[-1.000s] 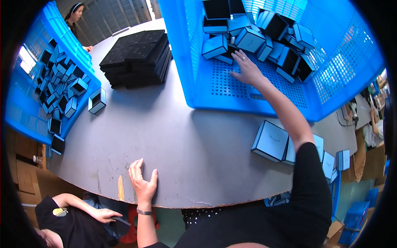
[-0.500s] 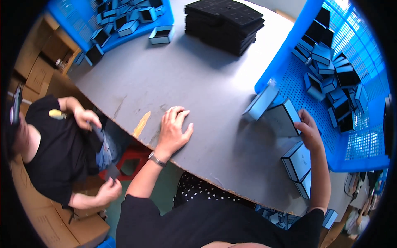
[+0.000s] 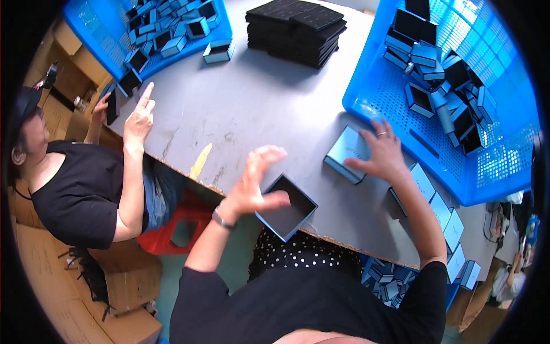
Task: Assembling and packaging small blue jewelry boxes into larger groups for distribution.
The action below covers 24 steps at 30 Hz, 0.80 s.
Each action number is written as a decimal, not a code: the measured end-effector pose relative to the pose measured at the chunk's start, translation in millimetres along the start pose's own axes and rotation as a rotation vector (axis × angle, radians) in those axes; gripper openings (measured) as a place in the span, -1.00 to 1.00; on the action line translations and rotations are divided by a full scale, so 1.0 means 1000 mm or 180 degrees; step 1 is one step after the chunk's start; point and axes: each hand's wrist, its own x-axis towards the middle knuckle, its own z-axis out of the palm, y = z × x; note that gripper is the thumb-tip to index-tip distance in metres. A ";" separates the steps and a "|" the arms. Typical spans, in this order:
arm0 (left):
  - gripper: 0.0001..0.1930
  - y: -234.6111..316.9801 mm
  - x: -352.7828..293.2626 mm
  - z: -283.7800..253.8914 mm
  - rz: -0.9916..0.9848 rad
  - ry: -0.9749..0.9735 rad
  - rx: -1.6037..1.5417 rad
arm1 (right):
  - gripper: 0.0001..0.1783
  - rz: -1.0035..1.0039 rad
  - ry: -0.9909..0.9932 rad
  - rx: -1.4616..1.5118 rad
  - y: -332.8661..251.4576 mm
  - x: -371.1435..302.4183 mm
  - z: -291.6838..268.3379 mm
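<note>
My left hand (image 3: 255, 186) is open, fingers spread and slightly blurred, with its thumb over the rim of an open box tray (image 3: 295, 213). The tray is blue-edged with a dark inside and lies tilted at the table's near edge. To the right, my right hand (image 3: 385, 153) is open too, thumb and fingers apart at the right side of a light blue box (image 3: 345, 150). That box lies on the table by the crate; whether the fingertips touch it I cannot tell. Several closed light blue boxes (image 3: 440, 211) stand in a row beside my right forearm.
A blue plastic crate (image 3: 366, 97) of loose box parts leans at the right, another crate (image 3: 220, 35) stands far left. One open box (image 3: 219, 51) sits near it. A stack of black sheets (image 3: 293, 35) is at the back. A co-worker (image 3: 86, 189) sits left.
The dark-lined tray now lies beside my left hand. My right hand has moved up and left, off the box it held, to the light blue box. The co-worker's arm has risen over the table.
</note>
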 end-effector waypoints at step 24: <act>-0.51 -0.053 0.022 0.037 -0.1315 0.1275 -0.1132 | -0.24 -0.0932 0.1265 0.1637 0.004 -0.057 0.068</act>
